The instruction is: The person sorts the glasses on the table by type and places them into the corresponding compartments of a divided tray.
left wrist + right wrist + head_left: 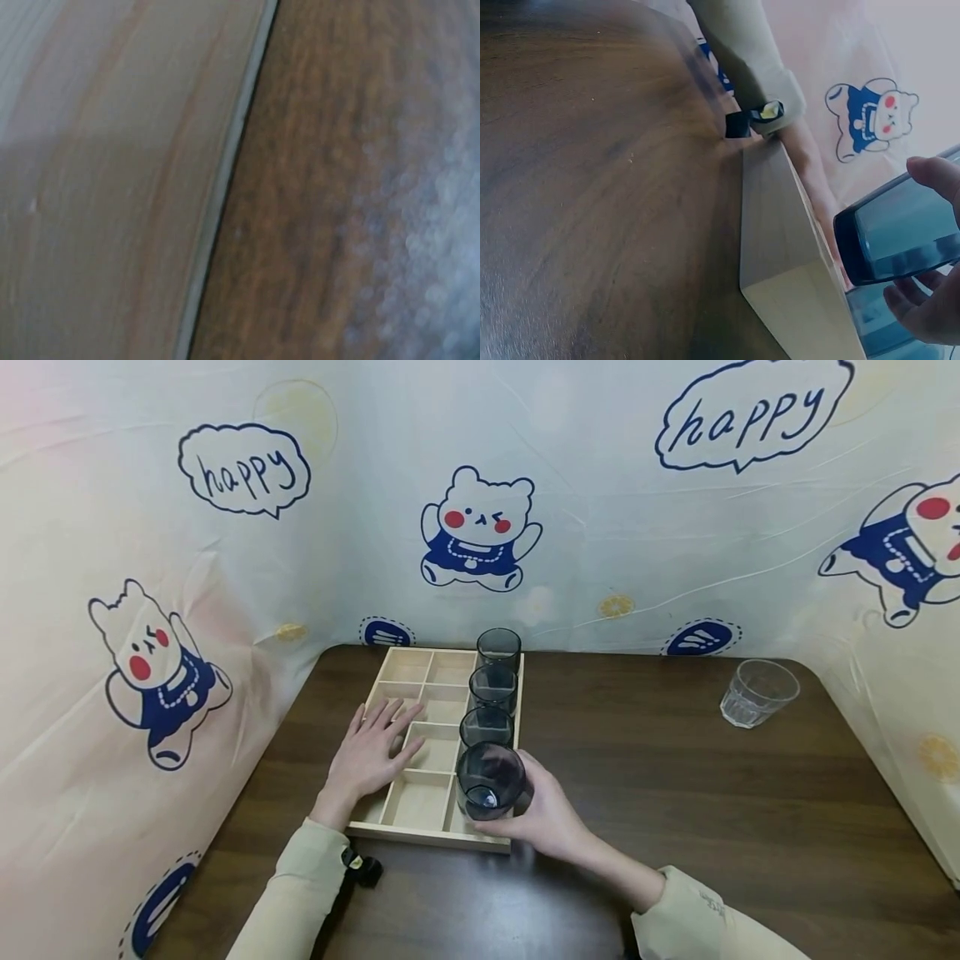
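A pale wooden box with compartments (431, 837) lies on the table. My right hand (553, 817) grips a dark tinted glass (491, 781) at the near end of the box's right column. In the right wrist view the glass (904, 225) looks bluish, tilted, thumb and fingers on opposite sides, with its base beside the box's upper edge. Three more dark glasses stand behind it in that column, the closest one (486, 727) partly covered. With fingers spread and fairly straight, my left hand (371, 756) rests over the box's left side. The left wrist view shows only blurred box wood (112, 187) and table.
A clear glass (759, 693) stands at the back right of the brown table (637, 760). Behind and beside the table hangs a pale cloth (600, 527) printed with bears. A black strap device (363, 868) sits at my left wrist.
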`<action>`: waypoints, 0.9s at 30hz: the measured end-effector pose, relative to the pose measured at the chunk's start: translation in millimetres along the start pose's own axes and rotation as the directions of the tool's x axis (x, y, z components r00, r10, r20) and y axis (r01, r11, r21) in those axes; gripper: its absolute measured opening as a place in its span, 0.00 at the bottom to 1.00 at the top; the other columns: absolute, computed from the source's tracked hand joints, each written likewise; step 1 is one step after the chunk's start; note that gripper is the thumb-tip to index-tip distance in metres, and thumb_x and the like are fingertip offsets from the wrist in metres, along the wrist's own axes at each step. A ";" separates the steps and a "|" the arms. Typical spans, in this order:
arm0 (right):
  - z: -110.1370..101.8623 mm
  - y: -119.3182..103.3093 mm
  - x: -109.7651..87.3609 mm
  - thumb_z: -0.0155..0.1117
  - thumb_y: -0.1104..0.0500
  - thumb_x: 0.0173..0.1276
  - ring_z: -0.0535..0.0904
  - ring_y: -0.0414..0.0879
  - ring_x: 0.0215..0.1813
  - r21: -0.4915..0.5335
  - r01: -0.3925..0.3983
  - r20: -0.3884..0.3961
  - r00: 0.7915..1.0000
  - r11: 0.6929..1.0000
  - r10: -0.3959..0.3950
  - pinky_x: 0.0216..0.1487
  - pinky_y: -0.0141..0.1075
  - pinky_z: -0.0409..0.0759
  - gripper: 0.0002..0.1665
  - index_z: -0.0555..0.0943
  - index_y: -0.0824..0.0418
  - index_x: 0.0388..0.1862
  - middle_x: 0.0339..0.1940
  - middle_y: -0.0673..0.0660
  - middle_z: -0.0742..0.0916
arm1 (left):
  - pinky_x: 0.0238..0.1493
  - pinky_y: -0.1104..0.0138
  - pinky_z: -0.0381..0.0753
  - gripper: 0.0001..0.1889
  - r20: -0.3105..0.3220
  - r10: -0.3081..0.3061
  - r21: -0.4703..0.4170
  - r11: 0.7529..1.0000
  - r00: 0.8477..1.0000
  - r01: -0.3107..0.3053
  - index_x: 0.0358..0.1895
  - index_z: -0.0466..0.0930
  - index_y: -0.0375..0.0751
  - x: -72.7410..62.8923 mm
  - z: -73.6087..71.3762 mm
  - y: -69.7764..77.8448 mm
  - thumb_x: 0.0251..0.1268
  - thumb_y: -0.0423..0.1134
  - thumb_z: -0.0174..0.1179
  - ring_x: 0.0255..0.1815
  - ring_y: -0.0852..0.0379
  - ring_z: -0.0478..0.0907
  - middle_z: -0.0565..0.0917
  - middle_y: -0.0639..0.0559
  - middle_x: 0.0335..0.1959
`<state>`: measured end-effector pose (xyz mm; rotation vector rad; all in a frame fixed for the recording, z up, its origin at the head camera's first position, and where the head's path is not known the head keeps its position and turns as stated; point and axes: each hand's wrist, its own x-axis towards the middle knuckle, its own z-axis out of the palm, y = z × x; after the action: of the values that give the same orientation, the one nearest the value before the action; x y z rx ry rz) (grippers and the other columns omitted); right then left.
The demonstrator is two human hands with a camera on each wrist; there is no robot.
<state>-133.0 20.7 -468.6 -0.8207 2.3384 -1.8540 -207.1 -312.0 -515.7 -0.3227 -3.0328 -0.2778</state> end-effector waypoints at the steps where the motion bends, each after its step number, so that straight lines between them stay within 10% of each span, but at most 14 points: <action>1: 1.9 1.1 0.2 0.93 0.63 0.49 0.86 0.50 0.64 -0.006 0.005 0.002 1.000 1.000 -0.005 0.71 0.37 0.83 0.47 0.83 0.58 0.70 0.62 0.57 0.90 | 0.92 0.35 0.43 0.37 -0.001 0.001 0.000 1.000 1.000 -0.001 0.88 0.63 0.64 0.3 -0.1 0.6 0.82 0.70 0.50 0.93 0.36 0.54 0.65 0.42 0.89; 27: 19.4 32.3 -2.6 0.97 0.52 0.43 0.86 0.44 0.61 -0.307 0.060 0.012 0.998 0.950 -0.060 0.67 0.44 0.87 0.48 0.85 0.56 0.66 0.59 0.50 0.92 | 0.92 0.35 0.43 0.37 -0.010 0.008 -0.010 1.000 1.000 -0.009 0.88 0.62 0.67 0.5 1.5 -1.8 0.82 0.71 0.47 0.92 0.37 0.55 0.65 0.44 0.89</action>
<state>-136.0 9.1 -504.4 -0.9293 2.6714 -1.5239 -208.1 -313.3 -517.4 -0.3337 -3.0201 -0.2933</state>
